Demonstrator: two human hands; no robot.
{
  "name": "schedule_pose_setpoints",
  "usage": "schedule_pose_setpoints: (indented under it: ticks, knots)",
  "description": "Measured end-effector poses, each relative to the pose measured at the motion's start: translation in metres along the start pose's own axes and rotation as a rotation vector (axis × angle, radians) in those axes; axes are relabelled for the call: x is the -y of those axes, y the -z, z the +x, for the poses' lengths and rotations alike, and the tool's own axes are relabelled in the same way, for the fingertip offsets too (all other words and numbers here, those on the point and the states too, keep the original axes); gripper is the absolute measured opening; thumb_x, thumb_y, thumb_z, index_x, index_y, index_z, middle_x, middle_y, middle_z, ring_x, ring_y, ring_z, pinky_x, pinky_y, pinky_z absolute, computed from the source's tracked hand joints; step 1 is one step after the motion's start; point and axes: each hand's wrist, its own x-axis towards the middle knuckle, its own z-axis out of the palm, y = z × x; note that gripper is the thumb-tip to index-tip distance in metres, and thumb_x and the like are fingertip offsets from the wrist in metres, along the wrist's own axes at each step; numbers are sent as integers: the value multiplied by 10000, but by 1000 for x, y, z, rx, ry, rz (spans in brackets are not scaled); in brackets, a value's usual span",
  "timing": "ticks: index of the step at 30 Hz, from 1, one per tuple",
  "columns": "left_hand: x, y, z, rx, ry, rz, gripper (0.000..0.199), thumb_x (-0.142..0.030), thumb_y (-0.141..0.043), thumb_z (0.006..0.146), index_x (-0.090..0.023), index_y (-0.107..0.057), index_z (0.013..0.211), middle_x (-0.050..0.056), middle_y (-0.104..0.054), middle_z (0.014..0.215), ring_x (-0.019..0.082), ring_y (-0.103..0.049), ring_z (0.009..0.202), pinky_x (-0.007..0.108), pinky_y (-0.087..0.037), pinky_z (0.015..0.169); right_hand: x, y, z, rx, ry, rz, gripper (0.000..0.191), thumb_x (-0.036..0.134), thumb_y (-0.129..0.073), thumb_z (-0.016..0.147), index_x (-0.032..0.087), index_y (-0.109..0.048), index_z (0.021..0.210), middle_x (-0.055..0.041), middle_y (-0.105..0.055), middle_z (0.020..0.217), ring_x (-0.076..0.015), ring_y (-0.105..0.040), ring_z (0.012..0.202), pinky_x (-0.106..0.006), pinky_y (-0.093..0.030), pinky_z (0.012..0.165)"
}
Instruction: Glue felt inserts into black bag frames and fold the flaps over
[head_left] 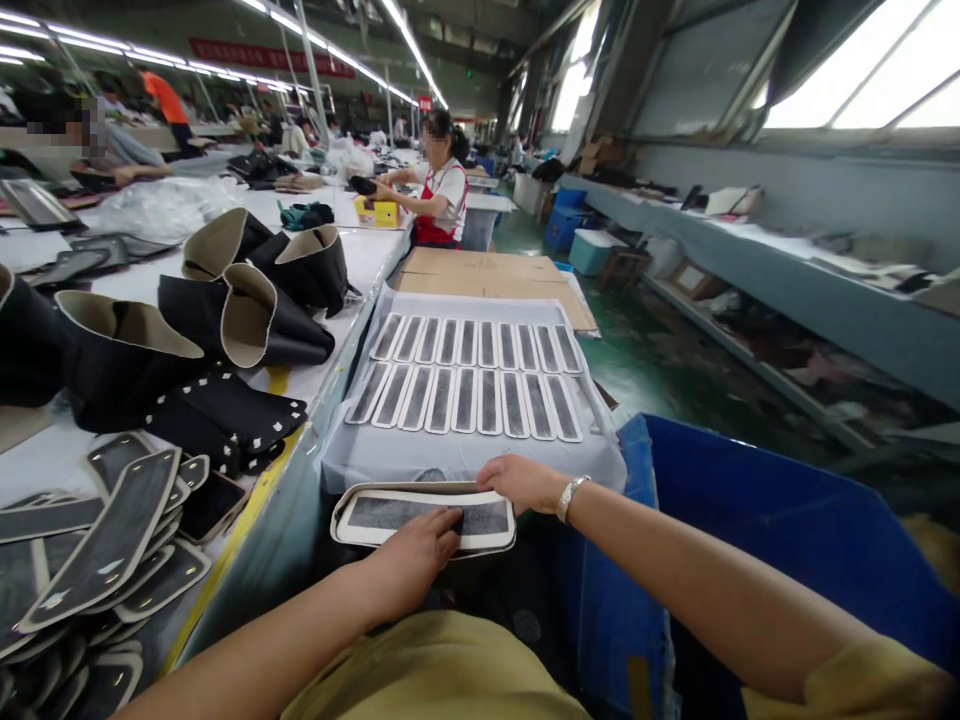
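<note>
In front of me is an oblong bag body (342, 512) with a beige inner edge and dark outside. A grey panel with a white border (367, 514) lies in its opening. My left hand (420, 550) rests on this panel, fingers stretched out and pressing near its middle. At the far right corner, my right hand (529, 483) pinches the bag body's rim between thumb and fingers. Just beyond, two rows of similar white-bordered grey panels (465, 400) lie on a cloth-covered surface (450, 455). The underside of the bag body is hidden.
Black bag bodies (274, 325) and a pile of grey panels with metal studs (112, 540) cover the left table. A blue bin (750, 480) stands close on my right. Flat cardboard (487, 270) lies ahead, near a co-worker in a red apron (442, 205).
</note>
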Motion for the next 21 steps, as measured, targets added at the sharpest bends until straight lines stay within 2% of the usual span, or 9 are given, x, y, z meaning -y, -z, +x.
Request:
schedule_pose_setpoints:
  ticks: [6,9,11,12,14,17,21]
  knots:
    - [-2,-2,0,12,33,38,243,-138,-413,850,-110,-580,1025,183,-377,1381,297,-328,1289,425,-317,1044,-10,2,0,-35,63,82,413,-3,-433,659,110,-562,1035,-113,-639,1021,-163,-616,804,-180,-467,536]
    - [-4,4,-1,78,60,20,305,-111,-425,823,-106,-544,1104,197,-328,1408,318,-292,1305,453,-301,1048,-23,8,-10,-246,100,138,410,72,-455,710,128,-481,1115,-134,-555,1156,-197,-596,896,-210,-512,536]
    - [-5,9,0,141,76,10,364,-76,-453,780,-100,-521,1137,201,-292,1424,330,-257,1317,466,-282,1057,-36,11,-21,-335,35,197,351,146,-497,727,129,-469,1076,-146,-532,1143,-235,-577,949,-237,-535,511]
    - [-5,10,0,168,82,8,385,-55,-461,759,-95,-518,1138,205,-277,1430,336,-238,1323,471,-269,1063,-42,10,-27,-310,-31,227,328,166,-517,722,126,-468,1044,-149,-536,1109,-247,-576,954,-249,-543,504]
    - [-5,12,1,194,84,0,397,-20,-463,729,-92,-524,1115,208,-254,1438,340,-211,1331,480,-255,1069,-52,5,-36,-139,-164,283,315,204,-541,720,125,-454,1012,-141,-550,1043,-246,-604,897,-268,-549,487]
    - [-3,8,3,193,76,-5,396,-2,-467,708,-107,-527,1086,206,-235,1446,346,-200,1333,499,-260,1063,-59,-10,-40,81,-212,341,343,327,-574,729,137,-441,981,-110,-565,986,-220,-642,779,-263,-542,459]
    - [0,-1,1,167,55,27,381,8,-466,700,-112,-532,1056,206,-239,1444,348,-202,1332,490,-258,1068,-57,-19,-29,108,-254,246,465,505,-645,662,132,-460,868,-82,-563,871,-195,-645,647,-249,-522,413]
